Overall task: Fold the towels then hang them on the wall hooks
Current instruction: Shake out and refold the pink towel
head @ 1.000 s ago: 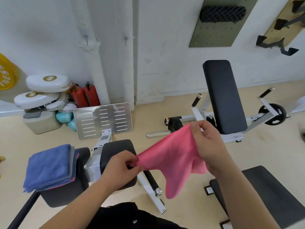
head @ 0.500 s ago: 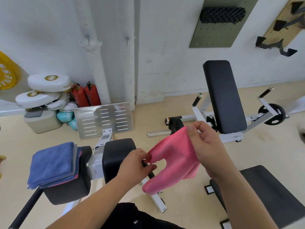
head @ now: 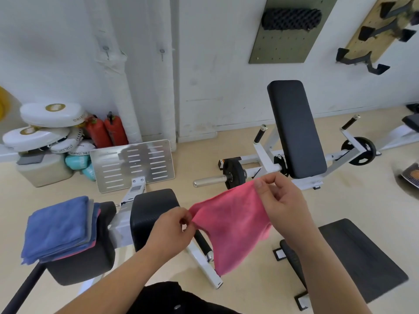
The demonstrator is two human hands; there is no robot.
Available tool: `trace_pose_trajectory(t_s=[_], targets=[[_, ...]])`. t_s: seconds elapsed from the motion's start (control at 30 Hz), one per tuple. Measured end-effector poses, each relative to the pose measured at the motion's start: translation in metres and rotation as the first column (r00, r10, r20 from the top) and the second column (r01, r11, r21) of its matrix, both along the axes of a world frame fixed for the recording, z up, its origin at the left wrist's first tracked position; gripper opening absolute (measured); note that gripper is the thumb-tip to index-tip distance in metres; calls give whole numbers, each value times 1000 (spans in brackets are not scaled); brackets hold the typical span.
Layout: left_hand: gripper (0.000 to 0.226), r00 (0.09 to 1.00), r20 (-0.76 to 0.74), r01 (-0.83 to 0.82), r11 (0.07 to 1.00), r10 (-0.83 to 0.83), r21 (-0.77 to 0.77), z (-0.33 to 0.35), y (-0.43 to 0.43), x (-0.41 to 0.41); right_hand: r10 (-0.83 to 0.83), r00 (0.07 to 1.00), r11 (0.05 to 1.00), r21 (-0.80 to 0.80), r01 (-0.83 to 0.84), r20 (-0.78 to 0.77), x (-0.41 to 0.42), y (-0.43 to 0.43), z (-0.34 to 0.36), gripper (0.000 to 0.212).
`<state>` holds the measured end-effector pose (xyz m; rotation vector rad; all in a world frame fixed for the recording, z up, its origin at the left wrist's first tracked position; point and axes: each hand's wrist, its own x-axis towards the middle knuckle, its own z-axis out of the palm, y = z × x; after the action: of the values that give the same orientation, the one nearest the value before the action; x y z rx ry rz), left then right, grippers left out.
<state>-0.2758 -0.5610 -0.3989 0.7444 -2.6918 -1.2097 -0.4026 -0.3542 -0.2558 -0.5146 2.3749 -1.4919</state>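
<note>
Left hand (head: 174, 232) pinches pink towel (head: 231, 220) corner, mid frame. Right hand (head: 281, 200) pinches other corner higher, so cloth hangs flat, ready for fold. Folded towels (head: 59, 225) wait lower left.

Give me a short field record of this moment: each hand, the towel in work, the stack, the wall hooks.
left hand: pinches the left corner of the pink towel
right hand: pinches the towel's upper right edge, higher than the left hand
pink towel: held in the air, spread between both hands, lower part hanging loose, not yet folded
towel stack: folded, blue on top, resting on a black pad at the left
wall hooks: two on the white wall, nothing hanging on them
</note>
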Motion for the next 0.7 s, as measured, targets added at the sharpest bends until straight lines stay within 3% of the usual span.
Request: trace_pose_trajectory(t_s=[0.13, 0.27, 0.53, 0.7], targets=[[14, 991, 55, -121, 992, 118, 45, 5, -20, 15, -68, 997, 997, 20, 69, -34, -10, 13, -22, 10], [21, 983, -31, -175, 973, 181, 150, 30, -31, 16, -172, 985, 984, -42, 172, 3, -19, 17, -36, 11], [20, 983, -130, -107, 979, 130, 173, 95, -61, 31, -293, 942, 935, -155, 318, 163, -38, 22, -56, 15], [22, 997, -64, -40, 993, 47, 108, 109, -73, 33, -271, 942, 926, -214, 311, 199, -40, 14, -56, 15]])
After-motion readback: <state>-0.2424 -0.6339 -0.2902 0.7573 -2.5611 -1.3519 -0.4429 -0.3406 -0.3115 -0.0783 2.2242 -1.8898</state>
